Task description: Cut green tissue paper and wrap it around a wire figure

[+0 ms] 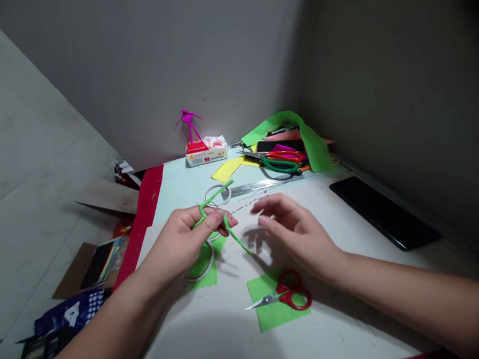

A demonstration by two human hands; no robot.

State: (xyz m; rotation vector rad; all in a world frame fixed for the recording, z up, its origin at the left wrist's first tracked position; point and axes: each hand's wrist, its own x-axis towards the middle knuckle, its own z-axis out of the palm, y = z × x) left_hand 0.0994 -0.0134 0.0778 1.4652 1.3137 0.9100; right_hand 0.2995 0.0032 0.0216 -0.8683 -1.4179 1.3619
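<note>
My left hand (201,224) pinches a green paper-wrapped wire shape (239,242), whose thin arms stick out up and down to the right. Twisted bare wire (244,207) extends to the right from near the fingertips. Just right of it, my right hand (285,220) is held over the table with thumb and fingers apart and nothing between them. Red-handled scissors (288,296) lie on a green paper piece (269,320) in front. A white tape ring (208,268) rests on another green piece (214,274), partly behind my left hand; a second ring (217,187) lies beyond.
A pink wire figure (186,117) stands on a small box (207,155) at the back. Green-handled scissors (282,165), coloured paper strips (317,146) and silver wires (260,185) lie behind my hands. A black phone (383,210) is at right.
</note>
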